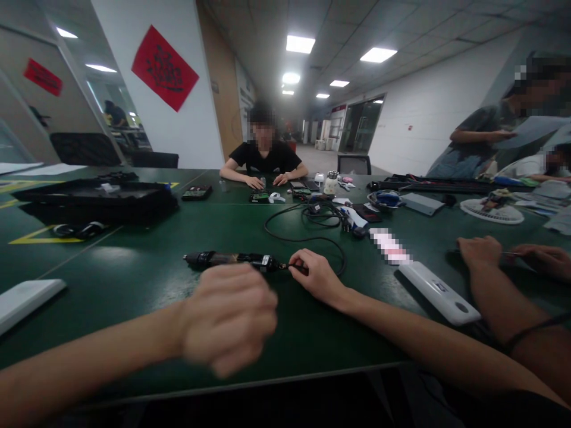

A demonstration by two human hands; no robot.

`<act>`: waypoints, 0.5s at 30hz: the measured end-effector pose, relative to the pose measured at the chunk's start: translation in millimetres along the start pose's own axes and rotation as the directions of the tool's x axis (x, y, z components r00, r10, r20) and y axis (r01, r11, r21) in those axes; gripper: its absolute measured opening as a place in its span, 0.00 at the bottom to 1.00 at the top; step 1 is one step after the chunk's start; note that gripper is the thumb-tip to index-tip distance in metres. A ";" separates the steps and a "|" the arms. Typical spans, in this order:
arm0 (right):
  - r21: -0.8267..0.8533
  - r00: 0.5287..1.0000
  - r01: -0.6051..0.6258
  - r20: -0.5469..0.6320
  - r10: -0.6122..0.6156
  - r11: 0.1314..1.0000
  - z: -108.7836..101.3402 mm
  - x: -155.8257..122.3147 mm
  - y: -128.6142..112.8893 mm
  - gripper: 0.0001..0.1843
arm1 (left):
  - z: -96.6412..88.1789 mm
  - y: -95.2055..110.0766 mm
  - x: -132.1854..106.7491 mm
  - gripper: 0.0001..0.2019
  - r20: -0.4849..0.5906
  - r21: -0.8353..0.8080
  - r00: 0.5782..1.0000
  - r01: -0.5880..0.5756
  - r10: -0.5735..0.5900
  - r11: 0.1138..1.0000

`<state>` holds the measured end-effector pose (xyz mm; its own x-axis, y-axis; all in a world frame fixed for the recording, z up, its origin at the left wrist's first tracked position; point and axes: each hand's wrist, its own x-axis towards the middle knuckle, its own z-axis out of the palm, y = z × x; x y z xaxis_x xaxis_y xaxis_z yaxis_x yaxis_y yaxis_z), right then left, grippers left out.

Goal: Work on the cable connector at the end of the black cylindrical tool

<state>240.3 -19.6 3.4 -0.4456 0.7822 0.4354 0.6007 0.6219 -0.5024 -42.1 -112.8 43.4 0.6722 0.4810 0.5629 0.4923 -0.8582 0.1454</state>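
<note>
A black electric screwdriver (225, 258) lies across the green table, its narrow tip to the left. At its right end my right hand (319, 278) pinches the end of a black cable (321, 239) between thumb and fingers, close against the tool's tail. Whether plug and tool are joined I cannot make out. My left hand (229, 318) is raised nearer the camera, in front of the screwdriver, slightly blurred. Its fingers are curled closed, and anything inside them is hidden.
A white power strip (439, 292) lies right of my right arm, beside a co-worker's hands (479, 257). A black tray (96, 196) stands at the left. Across the table sits a person (263, 157) with small electronic parts. A white grille (491, 211) is at far right.
</note>
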 end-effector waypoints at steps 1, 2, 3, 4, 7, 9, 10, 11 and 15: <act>0.002 1.000 0.001 0.001 -0.001 1.000 -0.2 -0.1 -0.4 0.03 | 8.5 -14.0 24.5 0.12 0.032 0.024 0.999 -0.033 0.032 0.999; 0.005 1.000 0.001 0.002 -0.001 1.000 -0.6 -0.1 -0.9 0.03 | 18.2 -28.1 44.8 0.13 0.058 0.060 0.998 -0.001 -0.002 0.998; 0.009 1.000 0.001 0.004 -0.001 1.000 -1.0 -0.1 -1.4 0.03 | 28.4 -41.7 59.5 0.15 0.071 0.086 0.997 -0.013 0.007 0.996; 0.013 1.000 0.002 0.005 -0.002 1.000 -1.4 0.0 -1.8 0.03 | 38.5 -54.1 68.1 0.16 0.088 0.109 0.996 -0.026 0.016 0.994; 0.015 1.000 0.009 0.000 -0.009 1.000 -2.1 0.9 -2.2 0.04 | 61.9 -79.1 65.7 0.16 0.147 0.138 0.989 -0.043 0.022 0.989; 0.010 1.000 0.007 0.001 -0.007 1.000 -2.1 1.8 -1.9 0.04 | 69.1 -84.6 56.6 0.15 0.150 0.146 0.989 -0.039 0.017 0.989; 0.008 1.000 0.004 0.005 -0.004 1.000 -2.1 2.2 -1.7 0.04 | 70.5 -84.9 53.8 0.14 0.145 0.148 0.989 -0.034 0.012 0.988; 0.007 1.000 0.000 0.009 0.000 1.000 -2.1 2.5 -1.5 0.04 | 70.9 -84.2 52.7 0.13 0.141 0.150 0.990 -0.026 0.004 0.988; 0.011 1.000 -0.002 0.017 0.002 1.000 -2.3 2.9 -1.9 0.04 | 69.8 -79.1 61.9 0.09 0.121 0.155 0.988 0.081 -0.100 0.985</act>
<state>239.3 -18.6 7.4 -0.4553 0.7841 0.4218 0.5947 0.6204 -0.5114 -0.8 -2.6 10.0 0.6815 0.5825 0.4429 0.6246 -0.7784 0.0627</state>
